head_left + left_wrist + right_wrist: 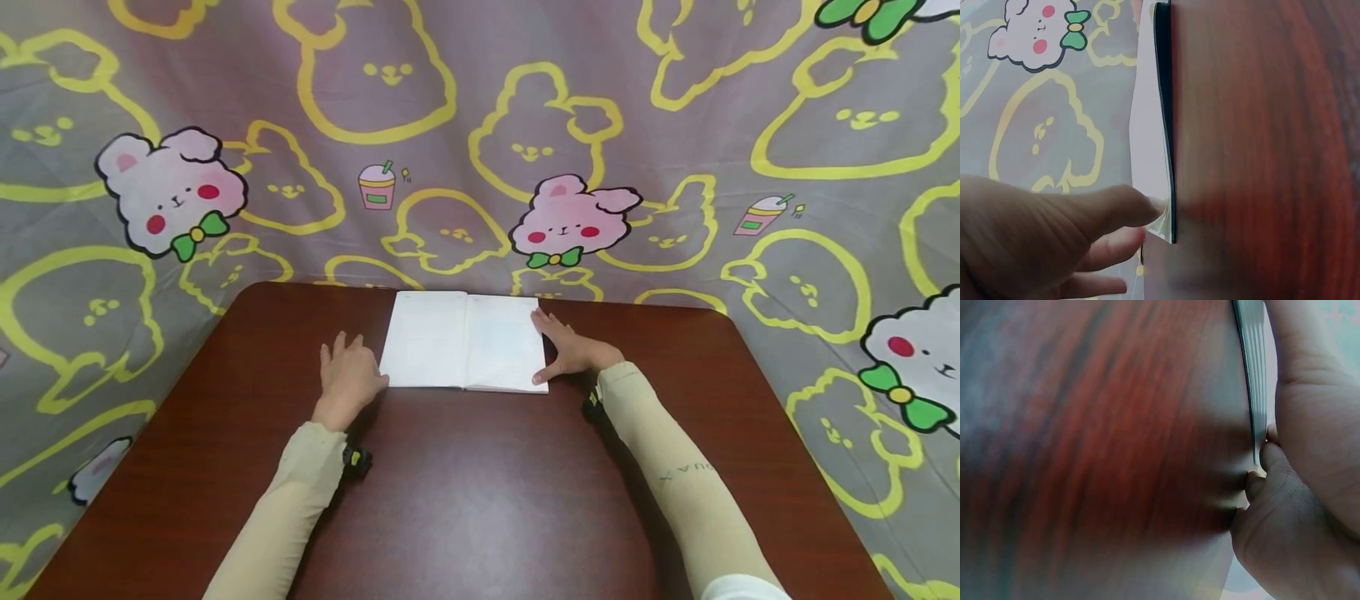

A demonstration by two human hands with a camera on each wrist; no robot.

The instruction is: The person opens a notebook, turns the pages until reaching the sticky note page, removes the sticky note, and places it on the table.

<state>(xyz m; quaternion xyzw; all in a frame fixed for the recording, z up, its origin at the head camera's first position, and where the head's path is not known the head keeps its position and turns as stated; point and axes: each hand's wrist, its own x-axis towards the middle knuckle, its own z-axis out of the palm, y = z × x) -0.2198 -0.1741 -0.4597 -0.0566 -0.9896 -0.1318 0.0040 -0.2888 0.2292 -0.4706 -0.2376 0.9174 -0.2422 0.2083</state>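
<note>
An open notebook (427,342) with pale, nearly blank pages lies flat near the far edge of the brown table. At its near left corner, the left hand (349,373) touches the page with its thumb, while the other fingers spread away to the left. The left wrist view shows that thumb (1129,206) on the page corner, above a dark cover. On the opposite side, the right hand (573,348) rests along the notebook's right edge, thumb at the near corner and fingers farther up. The right wrist view shows the page edges (1255,369) beside the right hand (1310,456).
The dark reddish-brown tabletop (480,492) reaches toward the person. Behind and beside it hangs a grey curtain (450,108) with yellow outlines and cartoon rabbits. Small black devices sit at the left wrist (357,461) and the right wrist (592,404).
</note>
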